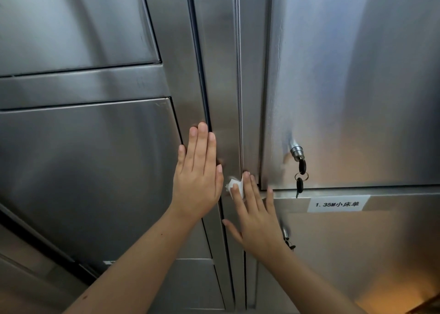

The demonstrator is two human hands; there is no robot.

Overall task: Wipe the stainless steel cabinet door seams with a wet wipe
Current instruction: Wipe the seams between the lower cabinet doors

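Stainless steel cabinet doors (95, 170) fill the whole view, brushed and streaked with reflections. The left hand (196, 178) lies flat on the left door, its fingers (202, 147) straight and pressed together, their tips reaching the dark vertical seam (202, 87). The right hand (258, 218) has its fingers (253, 192) straight and spread, holding down a crumpled white wet wipe (230, 183) on the metal strip between that seam and a narrower one (239, 75). Just right, keys (301, 175) hang from a lock (296, 151), above a white label (338, 203). The right wrist partly covers a lower lock (285, 233).
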